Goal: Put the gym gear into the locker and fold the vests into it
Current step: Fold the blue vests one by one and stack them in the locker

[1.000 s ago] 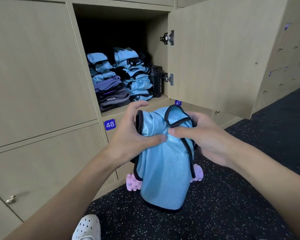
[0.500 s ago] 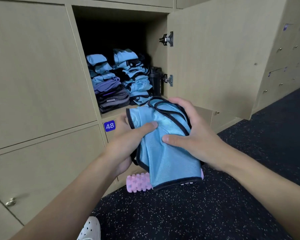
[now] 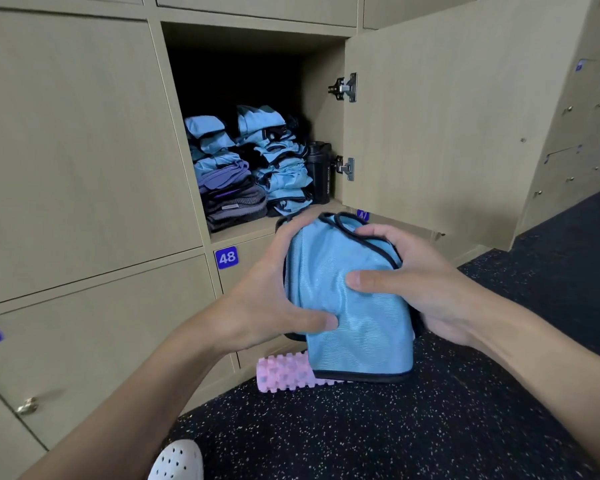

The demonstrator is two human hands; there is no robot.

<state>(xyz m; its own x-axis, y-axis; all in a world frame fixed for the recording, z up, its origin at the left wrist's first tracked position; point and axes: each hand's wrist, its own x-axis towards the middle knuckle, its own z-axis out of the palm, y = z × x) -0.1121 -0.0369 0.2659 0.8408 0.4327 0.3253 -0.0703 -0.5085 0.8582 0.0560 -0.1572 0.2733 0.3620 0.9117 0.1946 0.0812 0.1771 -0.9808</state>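
I hold the folded blue vest [image 3: 354, 306] just below the front of the open locker [image 3: 321, 133]; my left hand [image 3: 267, 292] curls round its left edge and my right hand [image 3: 420, 289] grips its right side, both thumbs pressed on its front. Inside the locker, a pile of clothes [image 3: 222, 188], a stack of folded vests [image 3: 284, 168] and a black bottle [image 3: 319, 174] fill the lower half from wall to wall. Below the locker, a pink foam roller [image 3: 281, 374] lies on the floor [image 3: 395, 427], partly hidden behind the vest, and the door [image 3: 430, 133] stands open on the right.
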